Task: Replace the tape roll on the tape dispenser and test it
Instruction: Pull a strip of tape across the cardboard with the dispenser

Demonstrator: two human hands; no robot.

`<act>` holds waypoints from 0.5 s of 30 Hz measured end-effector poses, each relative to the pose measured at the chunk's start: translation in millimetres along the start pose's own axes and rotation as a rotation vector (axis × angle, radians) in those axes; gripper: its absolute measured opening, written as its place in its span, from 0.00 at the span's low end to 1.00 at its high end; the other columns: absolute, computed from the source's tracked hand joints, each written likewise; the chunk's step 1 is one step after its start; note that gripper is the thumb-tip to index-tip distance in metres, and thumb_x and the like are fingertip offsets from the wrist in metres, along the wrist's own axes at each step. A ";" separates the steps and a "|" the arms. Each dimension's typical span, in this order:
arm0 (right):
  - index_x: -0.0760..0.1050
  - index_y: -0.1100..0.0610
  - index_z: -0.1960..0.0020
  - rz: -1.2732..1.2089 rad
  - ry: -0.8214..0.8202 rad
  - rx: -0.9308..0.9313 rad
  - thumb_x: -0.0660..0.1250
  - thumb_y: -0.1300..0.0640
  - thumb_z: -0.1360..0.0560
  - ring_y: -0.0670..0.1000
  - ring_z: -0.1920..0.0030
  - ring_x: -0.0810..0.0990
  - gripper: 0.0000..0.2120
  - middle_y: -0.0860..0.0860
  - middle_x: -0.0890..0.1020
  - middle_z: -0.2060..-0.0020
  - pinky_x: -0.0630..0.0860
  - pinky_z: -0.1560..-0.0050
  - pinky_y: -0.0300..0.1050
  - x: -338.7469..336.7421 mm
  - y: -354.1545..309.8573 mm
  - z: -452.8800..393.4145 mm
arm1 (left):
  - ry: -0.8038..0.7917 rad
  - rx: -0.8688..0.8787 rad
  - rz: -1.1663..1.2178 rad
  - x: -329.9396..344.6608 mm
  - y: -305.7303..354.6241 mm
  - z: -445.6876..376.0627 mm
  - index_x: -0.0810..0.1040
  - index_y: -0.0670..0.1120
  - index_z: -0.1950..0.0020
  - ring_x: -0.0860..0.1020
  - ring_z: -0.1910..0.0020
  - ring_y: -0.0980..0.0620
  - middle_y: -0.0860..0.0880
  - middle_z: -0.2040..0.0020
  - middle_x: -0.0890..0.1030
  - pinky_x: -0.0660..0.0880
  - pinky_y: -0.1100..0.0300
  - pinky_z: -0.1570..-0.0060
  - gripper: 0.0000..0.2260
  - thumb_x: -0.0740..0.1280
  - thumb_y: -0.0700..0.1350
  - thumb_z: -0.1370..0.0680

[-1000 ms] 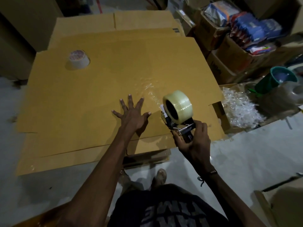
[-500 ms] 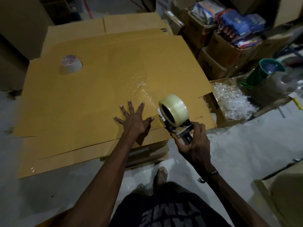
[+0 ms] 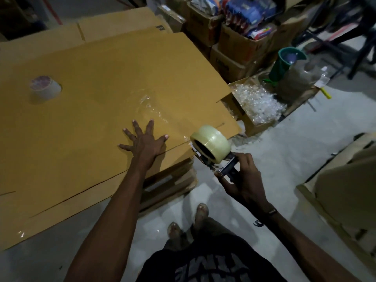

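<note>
My right hand (image 3: 243, 176) grips the handle of a metal tape dispenser (image 3: 220, 166) that carries a full clear tape roll (image 3: 211, 142). The dispenser's front sits at the near right edge of a flattened cardboard sheet (image 3: 91, 110). A shiny strip of clear tape (image 3: 156, 112) runs across the cardboard from its middle toward the dispenser. My left hand (image 3: 145, 142) lies flat on the cardboard with fingers spread, just left of the strip. A second tape roll (image 3: 44, 88) stands on the cardboard at the far left.
Open cartons of packaged goods (image 3: 244, 23) stand behind the cardboard on the right. A box of clear plastic pieces (image 3: 258, 104) and a green bucket (image 3: 284, 62) sit to the right. More cardboard (image 3: 345, 190) lies at the right edge. My feet (image 3: 189, 220) are on grey floor.
My right hand has drawn the dispenser back to the cardboard's near edge, leaving a longer tape strip. My left hand stays pressed flat. The view has shifted left.
</note>
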State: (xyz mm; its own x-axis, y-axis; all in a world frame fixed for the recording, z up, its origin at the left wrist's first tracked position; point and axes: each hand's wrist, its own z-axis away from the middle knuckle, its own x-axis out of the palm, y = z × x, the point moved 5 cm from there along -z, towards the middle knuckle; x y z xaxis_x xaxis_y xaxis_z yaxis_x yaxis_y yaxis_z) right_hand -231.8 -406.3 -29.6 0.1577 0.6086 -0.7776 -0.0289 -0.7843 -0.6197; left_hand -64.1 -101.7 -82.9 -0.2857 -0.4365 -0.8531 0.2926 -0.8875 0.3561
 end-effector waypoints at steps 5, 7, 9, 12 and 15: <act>0.74 0.53 0.33 0.037 -0.038 0.010 0.79 0.42 0.30 0.44 0.66 0.79 0.31 0.47 0.73 0.44 0.66 0.68 0.24 -8.9 6.3 12.7 | -0.008 -0.019 -0.009 -2.4 3.5 0.5 0.49 0.65 0.16 0.32 0.19 0.31 0.45 0.15 0.34 0.37 0.18 0.31 0.40 0.62 0.73 0.23; 0.73 0.52 0.33 0.041 -0.051 0.004 0.79 0.41 0.30 0.47 0.66 0.80 0.31 0.47 0.73 0.45 0.67 0.68 0.27 -12.9 12.5 20.9 | -0.014 -0.024 -0.017 -1.8 4.8 -0.2 0.49 0.65 0.16 0.32 0.19 0.31 0.45 0.15 0.34 0.37 0.18 0.31 0.40 0.62 0.74 0.23; 0.73 0.52 0.34 0.033 -0.055 0.010 0.79 0.41 0.30 0.46 0.67 0.79 0.31 0.47 0.73 0.45 0.70 0.69 0.33 -16.8 16.3 23.3 | -0.013 -0.035 -0.027 -0.9 4.8 0.7 0.49 0.65 0.16 0.33 0.19 0.30 0.45 0.15 0.34 0.38 0.17 0.31 0.40 0.61 0.74 0.23; 0.73 0.52 0.34 -0.007 -0.037 0.039 0.80 0.43 0.31 0.45 0.64 0.78 0.31 0.46 0.74 0.45 0.68 0.65 0.28 -20.7 17.7 22.6 | -0.007 -0.036 -0.025 -1.0 4.6 2.8 0.49 0.65 0.16 0.33 0.18 0.31 0.46 0.15 0.34 0.38 0.17 0.31 0.40 0.62 0.74 0.24; 0.74 0.51 0.35 -0.048 0.002 0.062 0.80 0.44 0.31 0.48 0.54 0.78 0.30 0.47 0.75 0.47 0.71 0.60 0.35 -22.6 20.3 24.1 | -0.009 -0.046 -0.027 -3.3 5.4 4.1 0.49 0.65 0.16 0.33 0.18 0.31 0.46 0.15 0.34 0.38 0.18 0.30 0.40 0.62 0.74 0.24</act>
State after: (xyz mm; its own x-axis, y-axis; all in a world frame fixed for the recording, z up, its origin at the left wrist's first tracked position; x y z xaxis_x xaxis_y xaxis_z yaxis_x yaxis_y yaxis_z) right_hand -259.7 -433.1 -27.2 0.1621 0.6453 -0.7466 -0.0821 -0.7451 -0.6618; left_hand -65.3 -105.7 -76.6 -0.3024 -0.4143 -0.8584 0.3260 -0.8913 0.3153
